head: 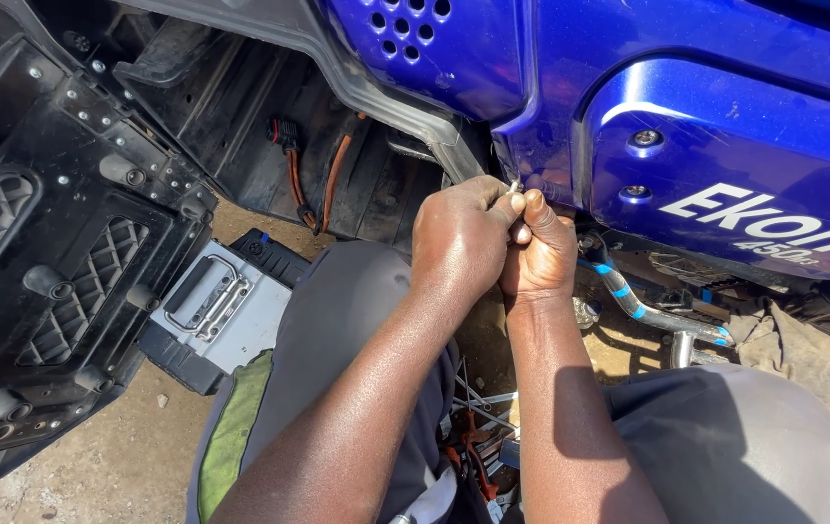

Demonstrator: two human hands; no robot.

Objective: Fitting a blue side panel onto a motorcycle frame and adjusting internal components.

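Pinching what looks like a small pin (513, 184) at the blue panel (726, 146) — both hands (459, 238) (536, 254) clenched on it — one slip could drop it.

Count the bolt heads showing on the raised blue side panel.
2: upper bolt near the raised blue panel's top left, lower bolt just below it. Others may be hidden beyond the frame.

Two hands (493, 243), two bolts (645, 138) in one blue panel (726, 126), two orange cables (332, 180).
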